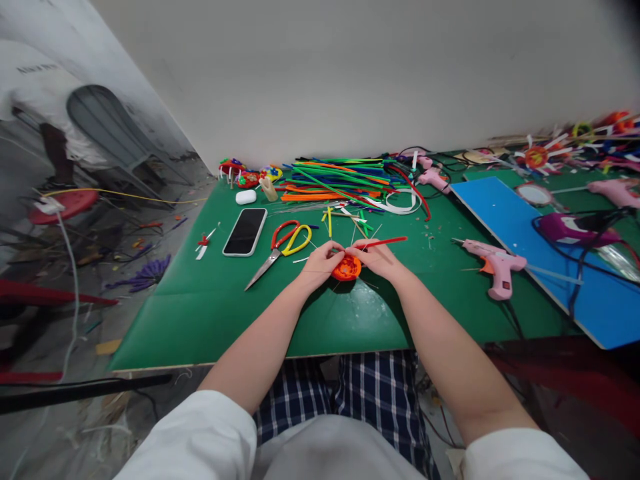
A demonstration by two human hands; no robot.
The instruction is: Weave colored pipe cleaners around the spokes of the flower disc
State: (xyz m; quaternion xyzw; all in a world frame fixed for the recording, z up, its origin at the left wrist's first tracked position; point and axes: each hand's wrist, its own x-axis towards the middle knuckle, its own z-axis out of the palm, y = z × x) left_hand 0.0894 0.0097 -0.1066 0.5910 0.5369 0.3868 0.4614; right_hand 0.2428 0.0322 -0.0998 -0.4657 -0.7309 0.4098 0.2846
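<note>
Left hand (323, 263): pinching orange piece (347, 269)
Right hand (379, 259): same, I see (red stem (393, 241) at fingers)
Scissors (276, 254): on surface (220, 320)

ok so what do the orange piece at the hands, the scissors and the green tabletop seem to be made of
Orange piece: perhaps fuzzy craft stems, matte, judging by its curled strands; too small to be sure.
Scissors: blades likely steel, grey with a metallic sheen; red and yellow handles look like smooth plastic.
Green tabletop: possibly vinyl sheet, semi-glossy, since it shows bright reflections.
</note>
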